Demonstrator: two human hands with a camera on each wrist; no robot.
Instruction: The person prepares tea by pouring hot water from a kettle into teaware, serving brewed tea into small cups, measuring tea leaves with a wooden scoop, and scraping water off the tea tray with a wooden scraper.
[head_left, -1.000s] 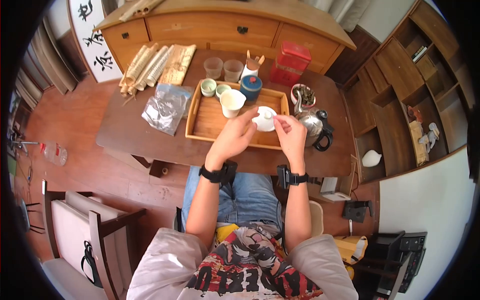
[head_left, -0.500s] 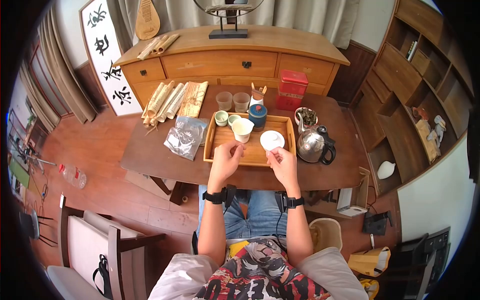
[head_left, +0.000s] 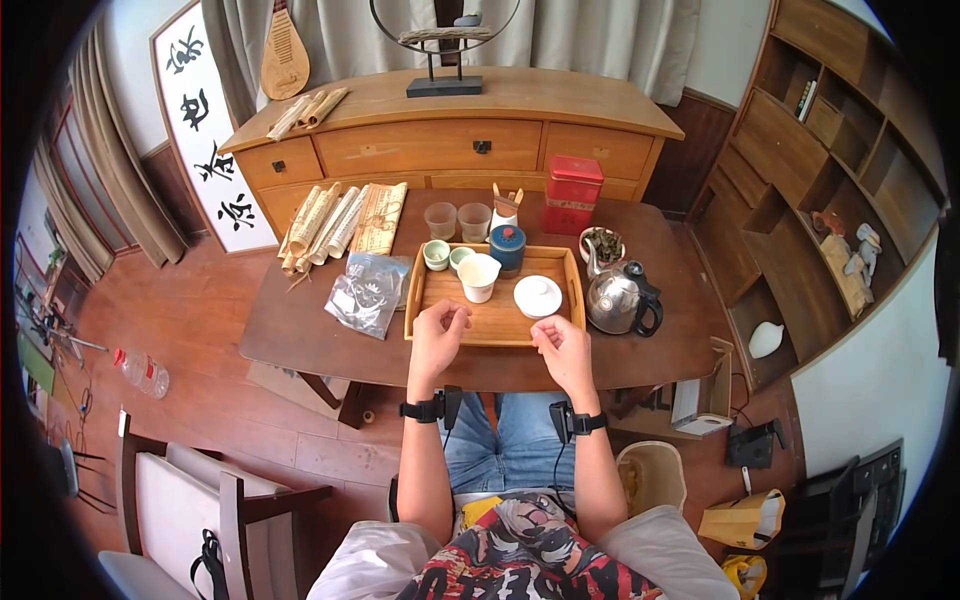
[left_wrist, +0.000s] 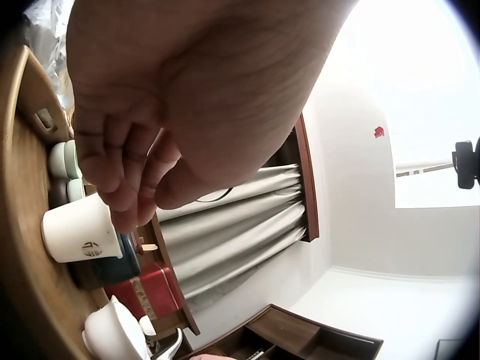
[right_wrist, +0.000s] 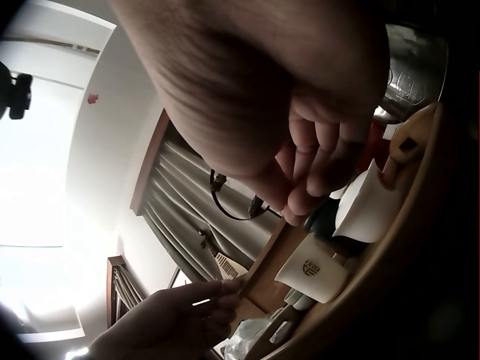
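My left hand [head_left: 439, 335] hovers over the front left of a wooden tray [head_left: 500, 338], its fingers loosely bent around nothing. Above the tray's front right edge is my right hand [head_left: 563, 350], with thumb and fingertips close together and nothing seen between them. A white lidded tea bowl [head_left: 538, 297] stands just beyond the right hand, its lid on top. Beyond the left hand is a white pitcher [head_left: 479, 280], marked with a dark seal in the left wrist view. Behind it are a blue tea jar [head_left: 507, 250] with a red knob and two small pale green cups [head_left: 436, 255].
Right of the tray stand a steel kettle [head_left: 622, 300] and a bowl of dark leaves [head_left: 604, 243]. A red tin [head_left: 573, 195], two glasses [head_left: 441, 221] and a tool holder [head_left: 505, 214] stand behind it. At the left lie a plastic bag [head_left: 367, 295] and bamboo scrolls [head_left: 325, 225].
Both hands have drawn back from the lidded bowl toward the tray's front edge. The right fingers have left the bowl's rim. The head view has tilted up.
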